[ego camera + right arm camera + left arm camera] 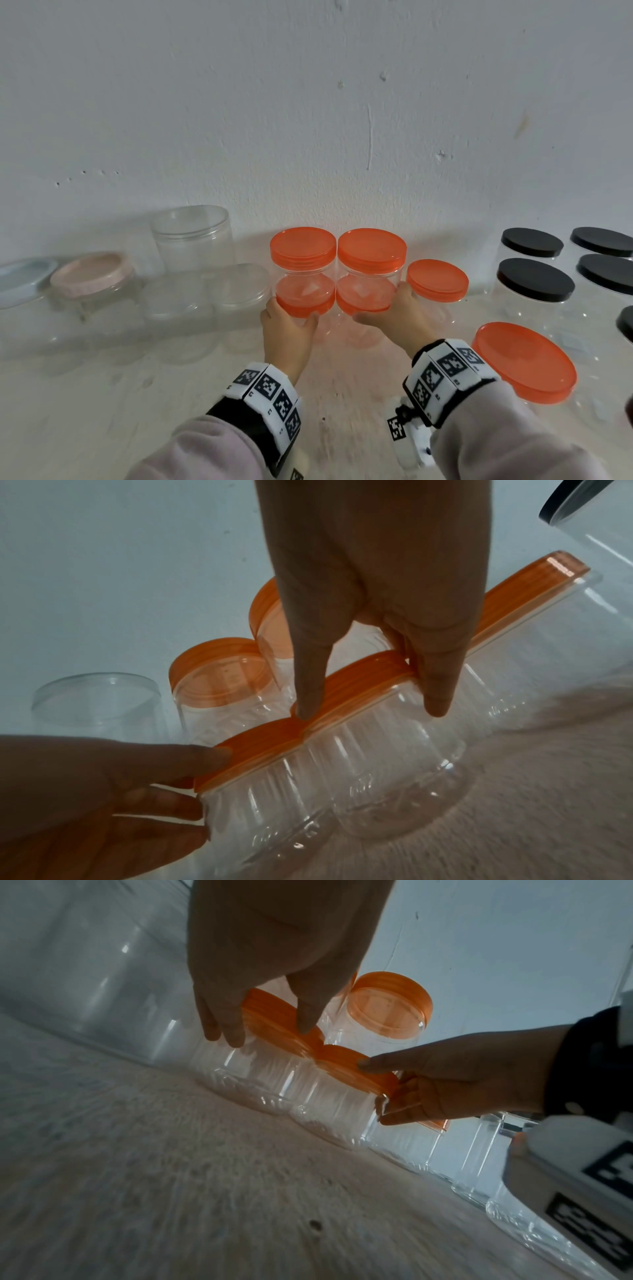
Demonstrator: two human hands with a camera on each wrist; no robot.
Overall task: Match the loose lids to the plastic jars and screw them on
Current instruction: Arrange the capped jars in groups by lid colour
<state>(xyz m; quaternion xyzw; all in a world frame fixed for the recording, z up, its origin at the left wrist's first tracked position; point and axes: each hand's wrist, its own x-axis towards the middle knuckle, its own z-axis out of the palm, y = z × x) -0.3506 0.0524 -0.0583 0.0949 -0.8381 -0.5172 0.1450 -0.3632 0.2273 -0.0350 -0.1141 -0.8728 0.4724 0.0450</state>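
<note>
— So, biggest first: what stands on the desk point(102, 411)?

— Taking the pair of tall orange-lidded jars point(337, 260) at the wall as the landmark: right of it stand black-lidded jars point(534, 281), and nearer the person on that side a large orange-lidded jar point(524, 363). Left of the pair sit clear jars point(191, 236) and a pink-lidded jar point(90, 274).

— And the hands?

— Directly in front of the pair stand two low orange-lidded jars, touching. The left hand point(287, 329) grips the left low jar point(274, 791), thumb on its lid rim, fingers curled against the wall. The right hand point(400, 318) grips the right low jar point(394, 750) at its lid the same way. A small orange-lidded jar point(436, 281) stands just right of the pair.
</note>
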